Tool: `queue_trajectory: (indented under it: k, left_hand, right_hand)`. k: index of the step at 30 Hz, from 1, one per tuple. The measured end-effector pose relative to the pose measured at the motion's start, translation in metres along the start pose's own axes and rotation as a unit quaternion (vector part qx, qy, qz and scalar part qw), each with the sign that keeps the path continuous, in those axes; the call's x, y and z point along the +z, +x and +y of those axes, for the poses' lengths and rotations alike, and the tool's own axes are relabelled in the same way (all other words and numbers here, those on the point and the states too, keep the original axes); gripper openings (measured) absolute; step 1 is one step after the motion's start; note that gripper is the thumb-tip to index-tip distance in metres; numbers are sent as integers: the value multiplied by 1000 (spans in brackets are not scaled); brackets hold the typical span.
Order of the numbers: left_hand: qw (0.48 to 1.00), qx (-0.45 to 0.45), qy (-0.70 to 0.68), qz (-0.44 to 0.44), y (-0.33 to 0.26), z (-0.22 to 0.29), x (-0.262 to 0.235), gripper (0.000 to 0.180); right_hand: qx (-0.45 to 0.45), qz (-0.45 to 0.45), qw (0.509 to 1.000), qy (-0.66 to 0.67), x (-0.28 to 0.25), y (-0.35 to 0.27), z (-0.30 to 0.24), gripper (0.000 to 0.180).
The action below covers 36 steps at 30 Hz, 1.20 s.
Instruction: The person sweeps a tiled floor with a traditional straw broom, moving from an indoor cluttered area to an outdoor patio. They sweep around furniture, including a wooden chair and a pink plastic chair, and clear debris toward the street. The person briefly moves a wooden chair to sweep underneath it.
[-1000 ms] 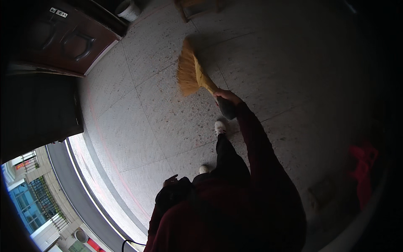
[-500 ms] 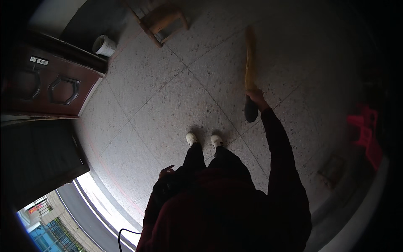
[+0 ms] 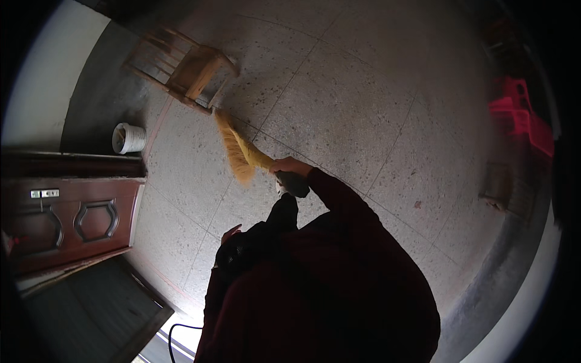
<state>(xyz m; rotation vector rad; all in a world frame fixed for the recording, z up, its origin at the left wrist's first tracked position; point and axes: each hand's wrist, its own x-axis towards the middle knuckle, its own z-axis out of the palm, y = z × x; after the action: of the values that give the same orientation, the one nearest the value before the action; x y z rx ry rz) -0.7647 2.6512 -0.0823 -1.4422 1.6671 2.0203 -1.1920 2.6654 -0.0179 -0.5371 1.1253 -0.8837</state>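
Right hand (image 3: 289,165) closed around the handle of a yellow straw broom (image 3: 239,150); bristles have swung from out front across to the left and now lie on the speckled floor (image 3: 363,109) just beside a wooden chair (image 3: 192,71). Left hand (image 3: 230,233) hangs loosely open at the hip, holding nothing. Judging by this, 1 sweeping stroke is ending near the chair legs.

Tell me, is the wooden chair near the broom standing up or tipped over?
Cannot tell for sure. The wooden chair is seen from above and bent by the lens; its seat faces the camera, suggesting upright. The broom bristles reach near it.
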Motion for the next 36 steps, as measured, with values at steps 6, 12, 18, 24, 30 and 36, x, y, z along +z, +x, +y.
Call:
queue_trajectory:
  k: [6, 12, 18, 24, 30, 36]
  left_hand:
    - [999, -17, 39, -19, 15, 32, -80, 40]
    - [993, -40, 105, -46, 48, 82, -110, 40]
    - [985, -92, 146, -30, 83, 143, -107, 39]
    - [979, -39, 58, -193, 200, 161, -122, 37]
    - [954, -31, 205, -216, 302, 235, -104, 39]
    - [939, -3, 256, -228, 364, 331, -118, 37]
  right_hand:
    - [38, 143, 984, 98, -85, -36, -16, 26]
    - [24, 418, 908, 2, -159, -46, -32, 47]
    - [-22, 558, 808, -187, -117, -118, 38, 82]
    - [138, 631, 763, -37, 35, -199, 144, 86]
    - [282, 712, 584, 270, 116, -141, 175, 58]
    - [-27, 479, 500, 721, -13, -117, 216, 35]
